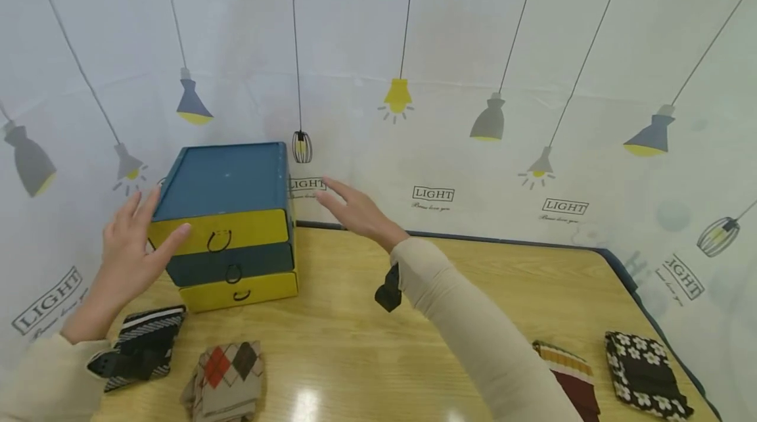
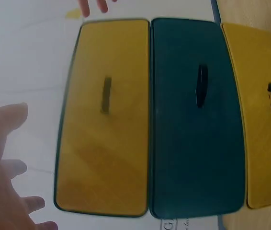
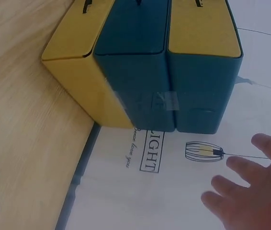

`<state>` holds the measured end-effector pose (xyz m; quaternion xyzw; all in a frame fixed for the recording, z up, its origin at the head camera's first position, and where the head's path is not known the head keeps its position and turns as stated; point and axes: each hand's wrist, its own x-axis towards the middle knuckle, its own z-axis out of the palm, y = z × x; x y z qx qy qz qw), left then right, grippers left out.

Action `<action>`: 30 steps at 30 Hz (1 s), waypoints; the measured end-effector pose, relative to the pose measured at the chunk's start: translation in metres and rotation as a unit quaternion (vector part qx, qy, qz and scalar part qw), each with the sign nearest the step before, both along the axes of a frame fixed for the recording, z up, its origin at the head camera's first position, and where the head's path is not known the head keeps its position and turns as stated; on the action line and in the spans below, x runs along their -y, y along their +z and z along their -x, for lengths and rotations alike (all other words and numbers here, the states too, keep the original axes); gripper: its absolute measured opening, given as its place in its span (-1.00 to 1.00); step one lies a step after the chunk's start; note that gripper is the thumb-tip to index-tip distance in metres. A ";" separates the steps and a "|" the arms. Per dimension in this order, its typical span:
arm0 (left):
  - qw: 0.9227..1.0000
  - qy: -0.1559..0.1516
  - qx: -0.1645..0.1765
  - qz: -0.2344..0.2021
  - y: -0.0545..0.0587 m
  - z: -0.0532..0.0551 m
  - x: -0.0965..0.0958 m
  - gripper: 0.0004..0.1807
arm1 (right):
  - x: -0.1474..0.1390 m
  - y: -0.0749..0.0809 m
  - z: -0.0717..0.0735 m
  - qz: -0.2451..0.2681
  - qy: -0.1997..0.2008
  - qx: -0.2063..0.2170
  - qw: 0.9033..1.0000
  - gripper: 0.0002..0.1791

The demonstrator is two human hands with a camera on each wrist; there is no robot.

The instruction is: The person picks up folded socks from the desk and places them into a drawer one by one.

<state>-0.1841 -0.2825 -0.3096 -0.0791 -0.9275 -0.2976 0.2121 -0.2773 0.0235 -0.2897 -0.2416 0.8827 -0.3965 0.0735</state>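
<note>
A three-drawer box point(image 1: 227, 179) with a blue top and yellow and dark teal drawer fronts stands at the back left of the table. Each front carries a small dark loop handle point(image 2: 201, 86). My left hand point(image 1: 131, 251), fingers spread, is at the box's left front corner, its thumb overlapping the top yellow drawer point(image 1: 236, 228) in the head view. To the right of the box my right hand point(image 1: 357, 211) is held in the air, fingers extended and apart from the box. In the right wrist view that hand point(image 3: 250, 187) holds nothing.
Folded on the wooden table point(image 1: 343, 330) are a black striped textile point(image 1: 160, 330), beige argyle socks point(image 1: 230, 376), a maroon and mustard striped textile point(image 1: 570, 376) and a black floral one point(image 1: 644, 373). A white printed curtain point(image 1: 355, 133) hangs behind the table.
</note>
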 end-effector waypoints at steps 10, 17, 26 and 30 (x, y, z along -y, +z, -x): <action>0.995 -0.013 0.087 -0.055 -0.005 0.018 0.018 -0.31 | 0.045 -0.005 -0.002 0.128 0.049 0.073 0.988 -0.27; 0.995 -0.036 0.096 -0.007 0.000 0.023 0.027 -0.37 | 0.059 -0.011 -0.001 0.146 0.016 0.050 0.988 -0.50; 0.985 -0.071 0.156 0.009 0.013 0.026 0.042 -0.38 | 0.066 -0.009 0.008 0.088 0.051 -0.013 0.995 -0.61; 0.984 -0.077 0.162 0.001 0.012 0.027 0.044 -0.39 | 0.066 -0.006 0.011 0.046 0.057 -0.040 0.997 -0.65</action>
